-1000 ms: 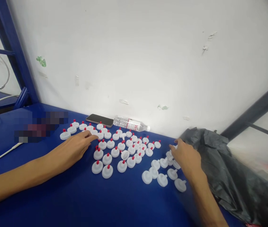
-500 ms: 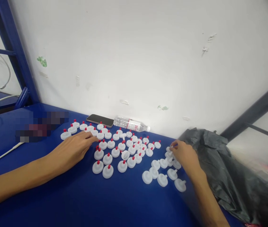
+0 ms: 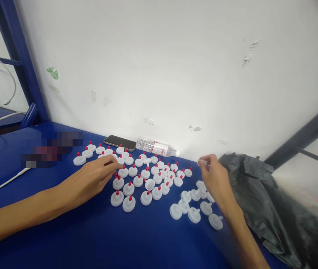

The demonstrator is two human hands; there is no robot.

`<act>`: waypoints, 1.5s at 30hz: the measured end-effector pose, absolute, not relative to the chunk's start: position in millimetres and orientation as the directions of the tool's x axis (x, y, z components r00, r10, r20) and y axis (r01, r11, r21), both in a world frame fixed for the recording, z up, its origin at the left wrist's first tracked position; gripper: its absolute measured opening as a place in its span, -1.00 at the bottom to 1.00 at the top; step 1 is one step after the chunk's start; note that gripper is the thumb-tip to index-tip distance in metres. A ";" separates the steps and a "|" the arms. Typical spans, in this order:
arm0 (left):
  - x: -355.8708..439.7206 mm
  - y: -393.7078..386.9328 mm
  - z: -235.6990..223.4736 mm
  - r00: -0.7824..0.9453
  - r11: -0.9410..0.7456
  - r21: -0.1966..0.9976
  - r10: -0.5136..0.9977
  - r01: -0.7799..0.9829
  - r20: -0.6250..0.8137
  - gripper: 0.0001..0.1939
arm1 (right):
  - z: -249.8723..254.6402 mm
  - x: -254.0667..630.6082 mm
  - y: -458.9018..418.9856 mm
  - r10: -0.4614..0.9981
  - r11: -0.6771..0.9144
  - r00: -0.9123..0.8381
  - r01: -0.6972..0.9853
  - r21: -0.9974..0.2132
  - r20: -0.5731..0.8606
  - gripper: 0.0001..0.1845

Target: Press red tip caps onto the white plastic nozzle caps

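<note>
Thumb and fingers of my right hand [image 3: 213, 173] pinch a white spouted cap [image 3: 202, 162], raised off the table near the wall. Below that hand lies a group of white spouted caps [image 3: 194, 215] without red tips. My left hand [image 3: 100, 173] is closed in a pinch, its fingertips beside a red-tipped white cap [image 3: 123, 172]. Whatever those fingers hold, if anything, is hidden. Many more white caps with red tips [image 3: 129, 204] stand around it and across the middle of the blue table [image 3: 91, 231]. One white cap [image 3: 149, 184] there lies tipped over.
A dark phone [image 3: 119, 142] and a clear water bottle [image 3: 157, 147] lie along the white wall. On the right is a crumpled black plastic bag [image 3: 248, 186]. A white cable [image 3: 4, 184] runs to a blurred-out object at the left.
My right hand has lifted a white cap from the right-hand group, moving up and slightly left toward the wall. My left hand has shifted slightly right, still among the red-tipped caps.
</note>
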State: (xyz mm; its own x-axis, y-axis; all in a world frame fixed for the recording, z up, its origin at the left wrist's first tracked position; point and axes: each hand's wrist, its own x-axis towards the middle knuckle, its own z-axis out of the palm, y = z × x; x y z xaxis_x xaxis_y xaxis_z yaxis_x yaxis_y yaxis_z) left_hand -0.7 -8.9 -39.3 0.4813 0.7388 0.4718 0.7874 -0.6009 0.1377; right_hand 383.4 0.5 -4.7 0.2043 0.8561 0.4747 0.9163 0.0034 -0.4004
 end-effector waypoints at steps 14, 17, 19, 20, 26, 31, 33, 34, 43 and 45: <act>14.6 -41.9 -32.6 0.528 -0.879 0.325 0.472 0.350 0.706 -0.64 | -20.3 265.4 -41.3 0.462 0.785 -0.578 0.619 -0.007 0.673 -0.57; 17.5 -45.6 -34.1 0.574 -0.883 0.364 0.470 0.297 0.671 -0.67 | -23.7 256.0 -45.7 0.437 0.815 -0.602 0.580 -0.010 0.668 -0.59; 18.9 -46.9 -35.0 0.596 -0.879 0.378 0.476 0.291 0.647 -0.67 | -25.4 253.3 -47.2 0.429 0.825 -0.612 0.565 -0.012 0.665 -0.63; 19.4 -47.3 -35.5 0.597 -0.876 0.382 0.481 0.294 0.642 -0.66 | -26.2 252.6 -47.5 0.426 0.828 -0.617 0.560 -0.010 0.662 -0.66; 22.9 -48.1 -37.4 0.548 -0.855 0.425 0.518 0.299 0.657 -0.66 | -27.8 252.7 -47.9 0.399 0.838 -0.625 0.546 0.010 0.671 -0.68; 22.7 -48.2 -34.4 0.521 -0.838 0.461 0.544 0.293 0.658 -0.76 | -26.0 252.4 -49.2 0.395 0.847 -0.621 0.532 -0.007 0.677 -0.67; 22.6 -48.1 -32.6 0.512 -0.834 0.466 0.550 0.295 0.660 -0.79 | -25.8 252.6 -49.3 0.394 0.850 -0.614 0.526 -0.018 0.684 -0.68; 22.9 -48.0 -31.8 0.508 -0.833 0.469 0.552 0.294 0.661 -0.80 | -25.9 252.8 -49.3 0.390 0.851 -0.612 0.524 -0.016 0.688 -0.69; 26.4 -44.8 -30.1 0.522 -0.808 0.544 0.572 0.225 0.633 -0.86 | -20.3 251.5 -53.0 0.375 0.840 -0.624 0.542 0.034 0.685 -0.87; 26.3 -44.8 -29.9 0.545 -0.798 0.561 0.577 0.220 0.608 -0.83 | -20.7 251.4 -54.0 0.366 0.833 -0.639 0.550 0.068 0.676 -0.84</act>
